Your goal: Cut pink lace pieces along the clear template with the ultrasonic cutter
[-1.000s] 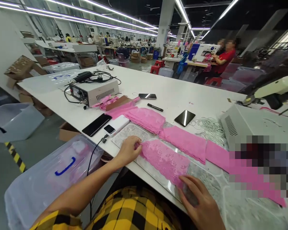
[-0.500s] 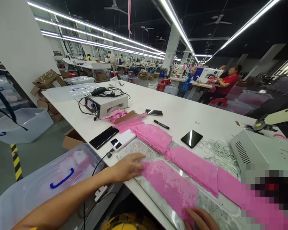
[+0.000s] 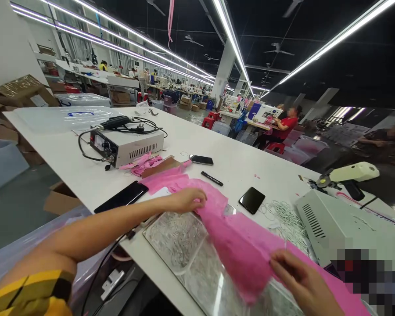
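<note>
i have the pink lace (image 3: pixel 237 245) lifted at centre frame over the table (image 3: pixel 243 169): left hand (image 3: pixel 187 199) pinches its upper corner, right hand (image 3: pixel 299 281) its lower edge. looks light, limp, snag-prone; edges grip best.

left hand (image 3: pixel 188 200): bare; forearm bare | sleeve (image 3: pixel 26 294): short, yellow-black plaid | right hand (image 3: pixel 303 283): bare

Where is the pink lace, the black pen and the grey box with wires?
pink lace (image 3: pixel 240 250), head view, middle of the lifted piece between the hands
black pen (image 3: pixel 212 178), head view, middle of its barrel
grey box with wires (image 3: pixel 131 147), head view, its top panel
</note>
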`<state>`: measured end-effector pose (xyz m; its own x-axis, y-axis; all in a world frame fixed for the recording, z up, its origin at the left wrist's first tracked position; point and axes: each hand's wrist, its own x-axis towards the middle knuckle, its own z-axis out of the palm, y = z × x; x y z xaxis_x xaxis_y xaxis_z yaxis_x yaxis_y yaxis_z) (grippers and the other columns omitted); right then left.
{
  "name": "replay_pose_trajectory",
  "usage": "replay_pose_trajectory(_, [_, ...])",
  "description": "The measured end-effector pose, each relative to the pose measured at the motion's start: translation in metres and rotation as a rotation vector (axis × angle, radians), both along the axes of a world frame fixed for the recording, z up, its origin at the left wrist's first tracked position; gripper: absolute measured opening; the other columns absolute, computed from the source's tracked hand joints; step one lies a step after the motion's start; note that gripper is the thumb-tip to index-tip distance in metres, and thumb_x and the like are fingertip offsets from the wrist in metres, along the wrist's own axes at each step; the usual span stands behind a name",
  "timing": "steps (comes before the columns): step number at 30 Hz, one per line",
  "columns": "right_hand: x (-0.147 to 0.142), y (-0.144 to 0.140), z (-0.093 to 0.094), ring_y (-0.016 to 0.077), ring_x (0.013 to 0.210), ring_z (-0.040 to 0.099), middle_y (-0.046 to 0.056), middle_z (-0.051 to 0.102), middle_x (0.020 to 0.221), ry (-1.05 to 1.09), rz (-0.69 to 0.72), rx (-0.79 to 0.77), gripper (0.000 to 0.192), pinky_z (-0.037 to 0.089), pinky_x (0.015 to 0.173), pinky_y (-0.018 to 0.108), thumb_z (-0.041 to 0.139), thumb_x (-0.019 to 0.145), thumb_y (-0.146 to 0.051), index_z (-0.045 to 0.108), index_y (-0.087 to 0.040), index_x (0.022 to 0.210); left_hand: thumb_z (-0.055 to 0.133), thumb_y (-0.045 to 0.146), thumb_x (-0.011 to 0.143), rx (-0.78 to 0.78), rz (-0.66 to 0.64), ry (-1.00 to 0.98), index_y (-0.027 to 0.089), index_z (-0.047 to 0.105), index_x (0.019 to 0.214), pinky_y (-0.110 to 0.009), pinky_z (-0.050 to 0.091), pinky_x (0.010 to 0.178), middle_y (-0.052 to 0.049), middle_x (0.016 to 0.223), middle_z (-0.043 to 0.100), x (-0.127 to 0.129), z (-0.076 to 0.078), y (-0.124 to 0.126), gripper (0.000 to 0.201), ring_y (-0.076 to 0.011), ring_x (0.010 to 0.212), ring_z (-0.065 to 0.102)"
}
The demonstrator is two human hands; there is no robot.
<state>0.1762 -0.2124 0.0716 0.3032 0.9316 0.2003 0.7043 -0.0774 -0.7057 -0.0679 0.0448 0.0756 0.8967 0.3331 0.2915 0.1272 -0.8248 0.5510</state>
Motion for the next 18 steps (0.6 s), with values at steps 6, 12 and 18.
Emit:
replay_pose_trajectory(6, [0.025, 0.107, 0.052, 0.0155, 0.06, 0.055, 0.004, 0.063, 0.067, -0.038, -0.11, 0.198, 0.032, 0.047, 0.057, 0.029, 0.061, 0.076, -0.052, 0.067, -0.02, 0.073, 0.054, 0.022, 0.088, 0.037, 0.172, -0.073, 0.017, 0.068, 0.083, -0.032, 0.044, 0.1, -0.008, 0.116, 0.066, 0.028, 0.043, 0.086, 0.016, -0.0205, 0.109, 0.061])
replay_pose_trajectory(12, [-0.006, 0.15, 0.009, 0.0164, 0.071, 0.059, 0.005, 0.066, 0.08, -0.05, 0.073, 0.223, 0.021, 0.051, 0.069, 0.032, 0.059, 0.077, -0.041, 0.068, -0.022, 0.072, 0.061, 0.029, 0.083, 0.08, 0.201, -0.005, 0.018, 0.067, 0.072, -0.03, 0.046, 0.098, -0.008, 0.113, 0.069, -0.021, 0.017, 0.104, 0.017, -0.0208, 0.106, 0.063])
replay_pose_trajectory(18, [-0.003, 0.11, -0.038, 0.0168, 0.075, 0.065, 0.006, 0.073, 0.091, 0.035, 0.015, 0.119, 0.028, 0.055, 0.072, 0.033, 0.055, 0.08, -0.039, 0.073, -0.022, 0.094, 0.051, 0.031, 0.09, 0.163, 0.128, 0.043, 0.019, 0.071, 0.093, -0.039, 0.043, 0.104, -0.012, 0.12, 0.066, -0.04, -0.004, 0.079, 0.024, -0.0251, 0.117, 0.058])
